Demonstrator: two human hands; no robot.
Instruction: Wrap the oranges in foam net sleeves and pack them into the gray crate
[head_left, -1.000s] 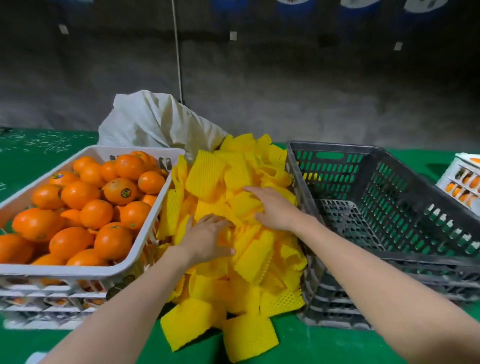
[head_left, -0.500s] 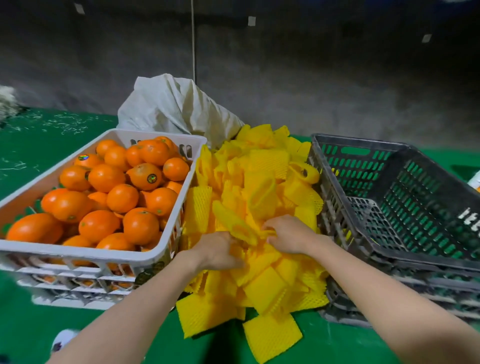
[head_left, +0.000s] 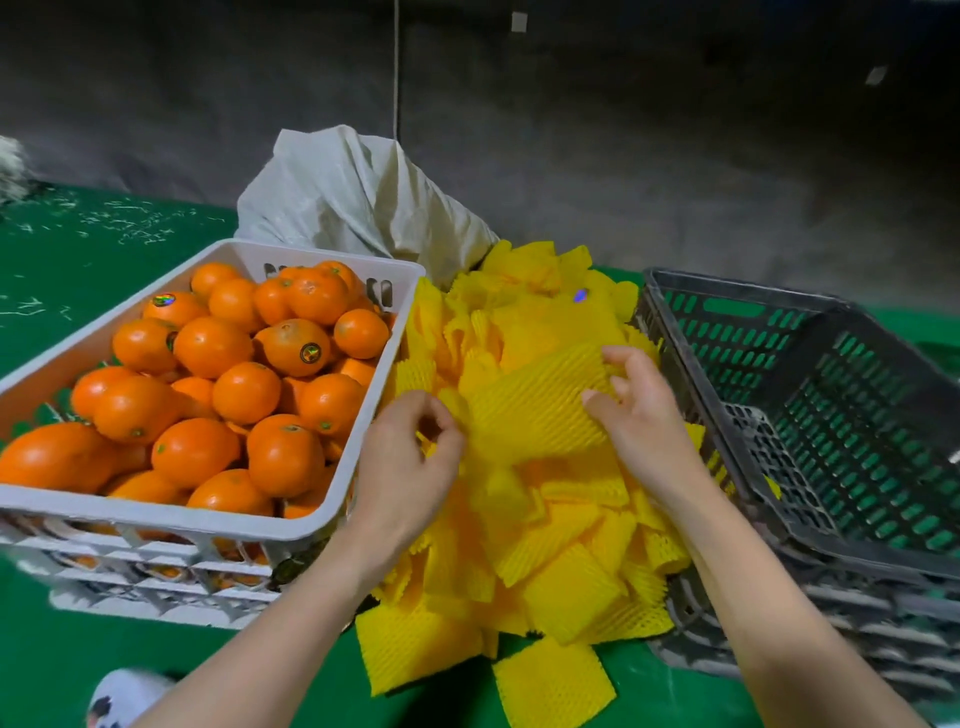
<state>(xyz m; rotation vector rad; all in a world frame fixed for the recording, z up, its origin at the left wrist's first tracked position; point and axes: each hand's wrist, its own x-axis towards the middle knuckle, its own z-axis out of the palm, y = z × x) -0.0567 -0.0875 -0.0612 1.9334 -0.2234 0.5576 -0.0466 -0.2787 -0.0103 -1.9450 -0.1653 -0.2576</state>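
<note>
- Left hand, right hand: fingers curled, each pinching 1 end of a foam net sleeve (above the pile).
- Gray crate: tabletop right edge.

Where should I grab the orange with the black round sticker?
Come from above and curl your fingers round the middle of the orange. It sits atop the pile in the white crate, its top bare, neighbours crowding its sides.

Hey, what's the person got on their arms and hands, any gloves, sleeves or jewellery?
Nothing visible. The left hand and right hand have no gloves, and no rings or watch show. Both forearms are uncovered, with no sleeve in view.
</note>
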